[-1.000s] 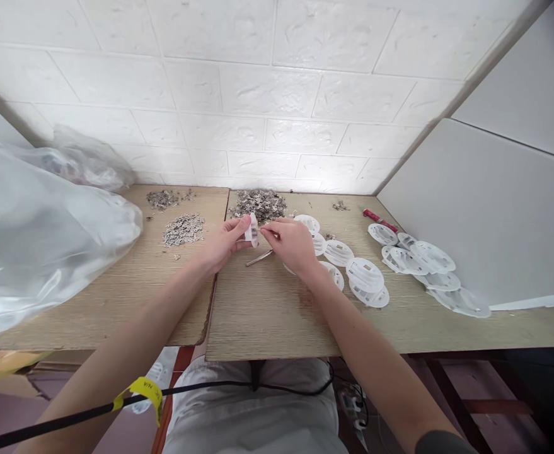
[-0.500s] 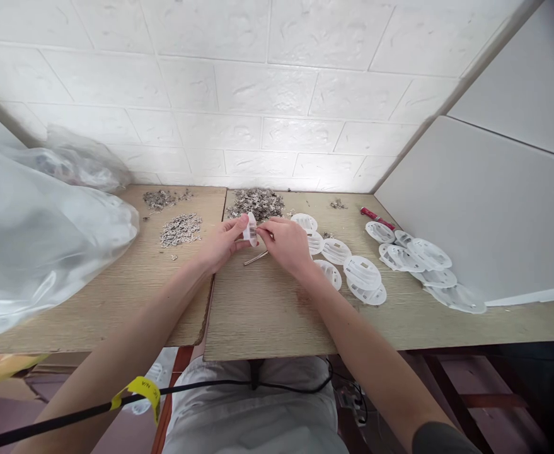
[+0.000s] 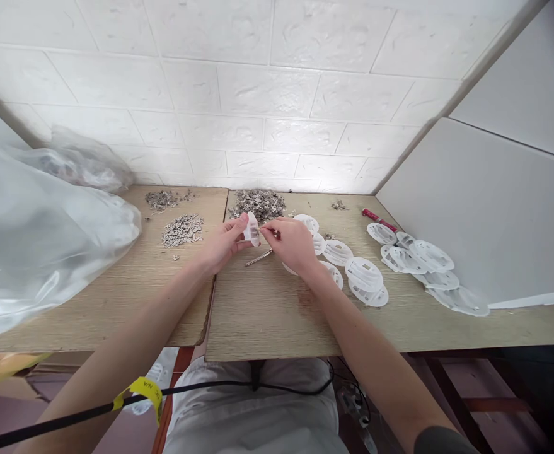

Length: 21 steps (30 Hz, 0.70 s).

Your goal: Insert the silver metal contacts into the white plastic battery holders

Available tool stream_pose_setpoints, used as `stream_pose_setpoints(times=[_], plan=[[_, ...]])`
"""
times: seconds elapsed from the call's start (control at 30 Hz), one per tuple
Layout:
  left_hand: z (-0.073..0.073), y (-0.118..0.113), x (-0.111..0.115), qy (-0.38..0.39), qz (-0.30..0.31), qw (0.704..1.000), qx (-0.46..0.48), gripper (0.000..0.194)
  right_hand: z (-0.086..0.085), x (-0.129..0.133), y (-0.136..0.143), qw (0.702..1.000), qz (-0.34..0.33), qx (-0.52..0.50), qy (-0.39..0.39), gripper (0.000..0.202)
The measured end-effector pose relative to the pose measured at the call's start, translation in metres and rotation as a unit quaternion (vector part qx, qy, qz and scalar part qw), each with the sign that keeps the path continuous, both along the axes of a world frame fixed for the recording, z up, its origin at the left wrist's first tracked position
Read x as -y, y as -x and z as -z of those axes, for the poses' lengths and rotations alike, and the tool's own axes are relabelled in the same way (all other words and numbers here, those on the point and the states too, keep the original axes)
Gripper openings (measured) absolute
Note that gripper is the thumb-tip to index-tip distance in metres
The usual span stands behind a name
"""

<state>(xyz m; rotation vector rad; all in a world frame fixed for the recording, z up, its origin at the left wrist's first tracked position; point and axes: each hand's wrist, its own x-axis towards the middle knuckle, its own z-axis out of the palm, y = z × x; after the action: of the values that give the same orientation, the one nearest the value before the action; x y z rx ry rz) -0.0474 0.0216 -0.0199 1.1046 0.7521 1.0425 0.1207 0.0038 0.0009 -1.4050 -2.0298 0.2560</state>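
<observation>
My left hand (image 3: 224, 244) grips a white plastic disc (image 3: 252, 229) by its edge, tilted up above the table. Just right of the disc is my right hand (image 3: 293, 243), its thumb and forefinger pinched together; what they hold, if anything, is too small to make out. Under my right hand's fingers a thin metal tool (image 3: 258, 258) lies on the table. Behind both hands rises a heap of small metal pieces (image 3: 258, 205). Several white discs (image 3: 363, 275) lie to the right, some overlapping and partly hidden by my right hand.
Flat metal pieces (image 3: 183, 230) and a smaller dark pile (image 3: 161, 200) lie on the left board. A large plastic bag (image 3: 45, 233) covers the far left. More discs (image 3: 430, 255) and a red tool (image 3: 379, 219) sit near the right panel.
My right hand has moved slightly right, away from the disc. The disc in my left hand has turned a little, showing more of its face.
</observation>
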Motion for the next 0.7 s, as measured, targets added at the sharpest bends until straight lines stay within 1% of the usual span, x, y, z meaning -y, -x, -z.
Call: stream_pose_setpoints(times=[0.1, 0.4, 0.6, 0.7], plan=[[-0.0003, -0.0004, 0.0006, 0.003, 0.008, 1.0, 0.006, 0.049, -0.0006, 0.0004, 0.0006, 1.0, -0.006, -0.009, 0.006, 0.023], [-0.0004, -0.0009, 0.0, 0.026, 0.007, 0.999, 0.037, 0.048, -0.0032, 0.0012, -0.0007, 0.999, -0.01, -0.04, 0.012, 0.021], [-0.0001, -0.0011, 0.0018, 0.011, 0.002, 1.0, 0.023, 0.045, -0.0024, -0.0024, -0.0046, 0.996, -0.02, -0.049, 0.065, 0.023], [-0.0012, -0.0017, 0.0035, 0.004, -0.001, 1.0, 0.014, 0.044, -0.0024, -0.0038, -0.006, 0.995, -0.023, -0.071, 0.072, 0.016]])
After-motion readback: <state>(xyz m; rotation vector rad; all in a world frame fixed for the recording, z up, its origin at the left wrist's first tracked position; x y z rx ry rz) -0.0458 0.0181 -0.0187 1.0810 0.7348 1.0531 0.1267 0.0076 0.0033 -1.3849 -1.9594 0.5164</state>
